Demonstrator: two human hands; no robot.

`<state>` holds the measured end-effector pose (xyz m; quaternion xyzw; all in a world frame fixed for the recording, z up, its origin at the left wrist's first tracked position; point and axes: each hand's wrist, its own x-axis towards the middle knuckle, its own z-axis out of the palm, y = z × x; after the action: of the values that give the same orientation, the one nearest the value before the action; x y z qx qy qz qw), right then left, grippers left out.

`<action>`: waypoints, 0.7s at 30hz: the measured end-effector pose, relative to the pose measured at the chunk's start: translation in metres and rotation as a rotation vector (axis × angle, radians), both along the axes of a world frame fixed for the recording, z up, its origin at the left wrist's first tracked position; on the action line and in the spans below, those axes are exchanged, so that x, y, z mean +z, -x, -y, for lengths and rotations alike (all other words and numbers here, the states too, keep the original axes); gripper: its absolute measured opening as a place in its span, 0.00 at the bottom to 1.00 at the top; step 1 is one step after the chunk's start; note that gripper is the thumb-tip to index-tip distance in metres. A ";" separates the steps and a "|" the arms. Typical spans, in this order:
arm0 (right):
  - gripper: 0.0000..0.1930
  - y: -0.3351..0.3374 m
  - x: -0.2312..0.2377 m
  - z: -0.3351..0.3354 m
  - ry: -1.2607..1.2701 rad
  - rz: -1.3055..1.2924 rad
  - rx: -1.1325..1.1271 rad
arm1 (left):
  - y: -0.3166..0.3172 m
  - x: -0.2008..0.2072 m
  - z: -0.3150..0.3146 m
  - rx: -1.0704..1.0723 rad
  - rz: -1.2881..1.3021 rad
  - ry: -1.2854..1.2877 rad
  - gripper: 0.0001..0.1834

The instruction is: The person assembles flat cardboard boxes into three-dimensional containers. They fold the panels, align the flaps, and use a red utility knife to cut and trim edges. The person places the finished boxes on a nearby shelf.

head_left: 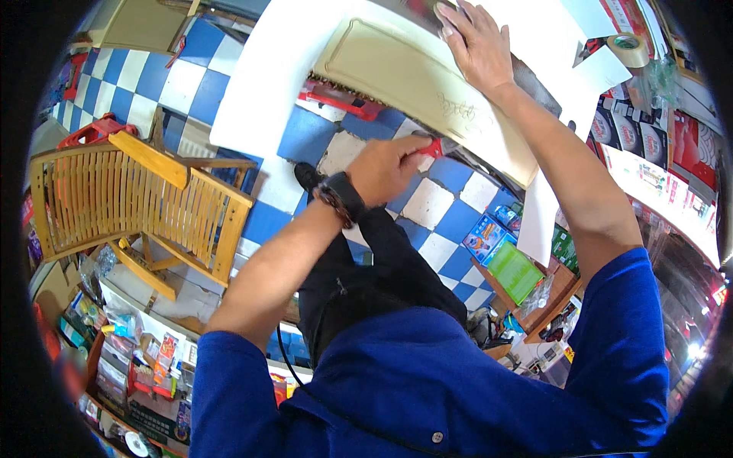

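Note:
My left hand, with a dark band and beads at the wrist, is closed around a small red piece at the near edge of a cream panel. Most of that piece is hidden, so its kind cannot be told. The panel has a moulded border and scribbled marks, and bright white sheets surround it. Farther away, my right hand reaches over the panel with its fingers apart. Its fingertips are beside a dark strip at the panel's far edge. No held thing shows in them.
A slatted wooden chair stands at the left on a blue-and-white checked floor. Packed shelves fill the lower left. At the right are a wooden stool with a green box, a tape roll and stacked cartons.

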<state>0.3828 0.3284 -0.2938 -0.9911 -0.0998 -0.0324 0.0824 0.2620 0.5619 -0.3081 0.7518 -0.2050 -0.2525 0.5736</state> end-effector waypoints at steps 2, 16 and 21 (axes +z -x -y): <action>0.23 0.005 0.005 -0.001 -0.033 -0.002 -0.013 | 0.000 0.005 -0.008 0.001 -0.024 -0.025 0.14; 0.24 0.039 -0.020 0.069 0.234 0.034 0.027 | -0.013 0.018 -0.036 -0.137 -0.048 -0.126 0.17; 0.23 0.038 -0.018 0.063 0.303 0.047 -0.005 | 0.000 0.015 -0.017 -0.104 -0.097 -0.132 0.18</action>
<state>0.3449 0.2657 -0.3121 -0.9914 -0.1029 -0.0404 -0.0705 0.2615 0.5792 -0.2933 0.7632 -0.1988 -0.3310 0.5181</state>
